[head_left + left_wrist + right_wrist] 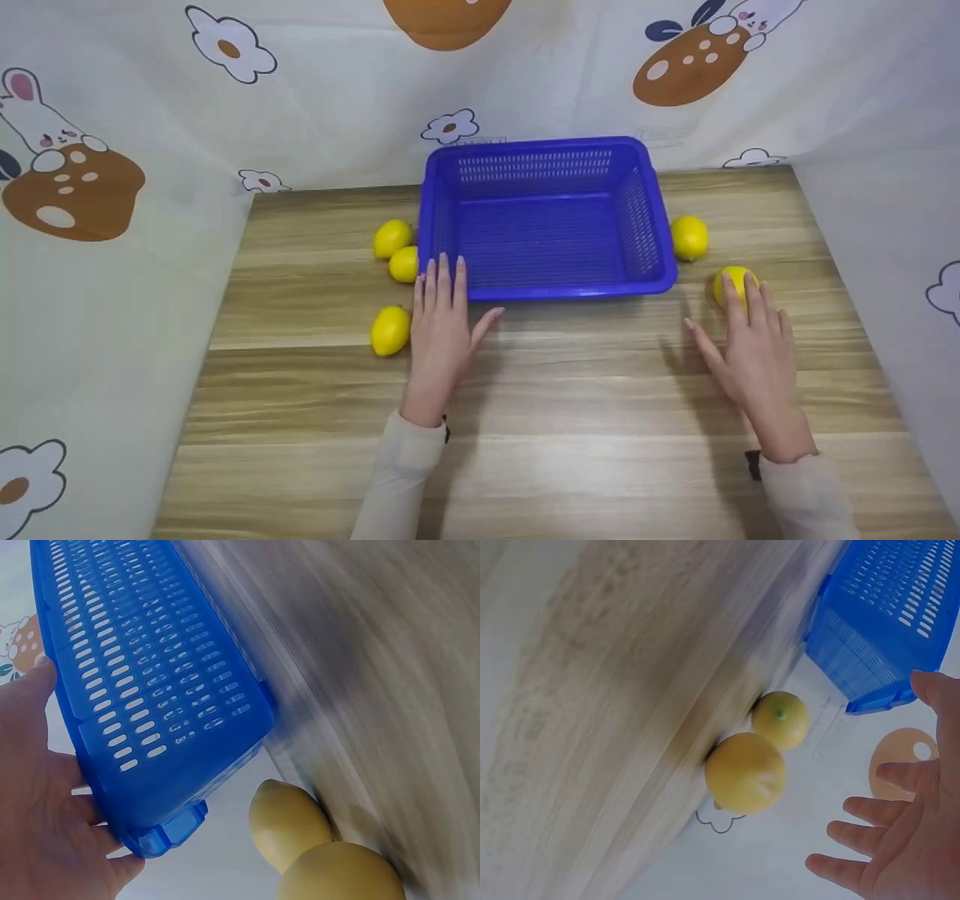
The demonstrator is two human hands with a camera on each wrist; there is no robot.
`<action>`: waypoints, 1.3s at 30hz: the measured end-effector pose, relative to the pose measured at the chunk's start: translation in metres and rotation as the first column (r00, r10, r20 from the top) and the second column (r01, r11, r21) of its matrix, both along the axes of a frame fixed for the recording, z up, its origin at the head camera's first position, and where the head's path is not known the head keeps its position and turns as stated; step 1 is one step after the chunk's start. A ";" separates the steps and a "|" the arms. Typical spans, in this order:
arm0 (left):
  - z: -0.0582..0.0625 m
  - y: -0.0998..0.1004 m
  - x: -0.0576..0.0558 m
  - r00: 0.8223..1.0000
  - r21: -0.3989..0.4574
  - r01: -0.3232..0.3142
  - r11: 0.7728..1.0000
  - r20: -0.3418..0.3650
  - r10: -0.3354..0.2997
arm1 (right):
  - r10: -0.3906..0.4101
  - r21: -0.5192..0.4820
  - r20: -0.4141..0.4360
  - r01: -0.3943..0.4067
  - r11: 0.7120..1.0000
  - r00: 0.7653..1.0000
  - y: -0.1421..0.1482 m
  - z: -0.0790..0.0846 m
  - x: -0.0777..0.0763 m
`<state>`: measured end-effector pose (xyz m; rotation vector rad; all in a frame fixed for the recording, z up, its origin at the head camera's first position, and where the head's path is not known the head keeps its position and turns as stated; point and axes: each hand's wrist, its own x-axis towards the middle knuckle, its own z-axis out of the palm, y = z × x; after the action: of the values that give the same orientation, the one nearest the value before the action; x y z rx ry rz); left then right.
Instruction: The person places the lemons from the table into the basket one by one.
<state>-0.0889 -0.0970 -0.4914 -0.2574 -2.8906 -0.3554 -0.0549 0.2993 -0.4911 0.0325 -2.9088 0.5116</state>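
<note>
A blue plastic basket [551,292] with slotted walls stands on the table, nothing inside it. My left hand [441,334] is at its near left corner, fingers straight, with the fingertips over the rim in the head view. The left wrist view shows that hand [34,795] alongside the basket's upper edge [79,739]. On the right, my right hand [761,360] reaches over a yellow lemon [738,276], overlapping it in the head view. The right wrist view has this hand's fingers [859,838] extended and spread, apart from the lemon [744,774].
Another lemon [689,238] lies by the basket's right wall. To the left are two lemons close together, one upper [391,238] and one against the basket [403,265], plus a lemon [390,331] nearer me. A patterned cloth [337,97] borders the wooden table [570,420].
</note>
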 end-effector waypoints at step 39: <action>0.002 -0.003 -0.013 0.999 0.022 -0.014 1.000 0.042 0.013 | -0.026 -0.006 -0.050 0.025 1.000 0.998 0.039 -0.022 -0.028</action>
<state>-0.1022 -0.0999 -0.4897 -0.2293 -2.9267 -0.3945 -0.0833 0.3381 -0.5130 0.0076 -2.8550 0.5065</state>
